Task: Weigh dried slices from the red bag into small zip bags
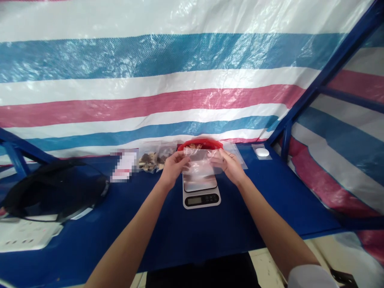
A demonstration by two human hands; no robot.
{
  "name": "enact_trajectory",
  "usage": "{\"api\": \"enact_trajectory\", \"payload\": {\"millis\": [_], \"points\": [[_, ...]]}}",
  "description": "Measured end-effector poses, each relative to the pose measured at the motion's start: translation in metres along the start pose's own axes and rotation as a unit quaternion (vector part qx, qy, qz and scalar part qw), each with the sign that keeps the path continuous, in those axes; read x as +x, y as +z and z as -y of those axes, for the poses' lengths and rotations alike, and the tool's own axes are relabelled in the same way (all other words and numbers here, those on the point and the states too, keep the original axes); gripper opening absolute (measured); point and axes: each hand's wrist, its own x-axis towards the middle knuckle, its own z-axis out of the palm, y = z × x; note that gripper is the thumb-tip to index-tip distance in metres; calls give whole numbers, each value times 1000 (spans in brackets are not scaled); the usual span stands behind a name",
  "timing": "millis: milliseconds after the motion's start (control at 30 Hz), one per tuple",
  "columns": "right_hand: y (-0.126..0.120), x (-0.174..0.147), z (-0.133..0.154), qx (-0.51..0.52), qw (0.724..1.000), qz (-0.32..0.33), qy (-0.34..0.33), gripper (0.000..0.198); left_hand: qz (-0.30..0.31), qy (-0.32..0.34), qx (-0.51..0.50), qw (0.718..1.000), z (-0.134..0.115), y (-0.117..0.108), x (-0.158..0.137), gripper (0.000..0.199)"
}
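A clear plastic bag [199,161] is stretched between my two hands, above a white kitchen scale [200,196] with a dark display panel. My left hand [174,168] pinches the bag's left side, and my right hand [230,165] grips its right side. Just behind the bag stands a red plastic bag [200,142], open at the top, with brownish pieces inside. To the left of my left hand lie clear bags of dried brown pieces [149,161]. More flat clear bags [239,155] lie behind my right hand.
At the far right a small white rounded object [262,152] rests on a clear bag. On the left are a blurred white-and-red card [124,166], a black round mesh item [57,188] and a white power strip [27,234]. Striped sheeting [150,92] and a blue frame [324,76] enclose the blue table [186,236].
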Motion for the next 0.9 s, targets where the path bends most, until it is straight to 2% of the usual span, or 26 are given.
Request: {"api": "enact_trajectory", "payload": {"millis": [133,267,333,433,533,700,800,900], "points": [[4,1,14,-92,995,38,7,48,58,66,166,982,-15,-16,8,32],[18,9,23,-208,971,119,0,39,119,94,235,960,-30,-21,15,34],[24,16,21,-232,962,144,3,37,138,93,237,957,-34,-21,20,37],[29,29,14,-234,961,145,-3,35,133,82,215,964,-34,-25,26,40],[29,37,6,-209,970,119,-23,33,121,56,177,975,-31,-32,28,44],[22,41,-4,-173,982,58,-43,36,158,-11,94,983,-23,-37,31,46],[19,42,-4,-166,984,64,-25,37,143,-6,73,987,-21,-37,36,42],[22,44,3,-165,985,52,-2,39,139,8,100,985,-26,-39,42,41]]}}
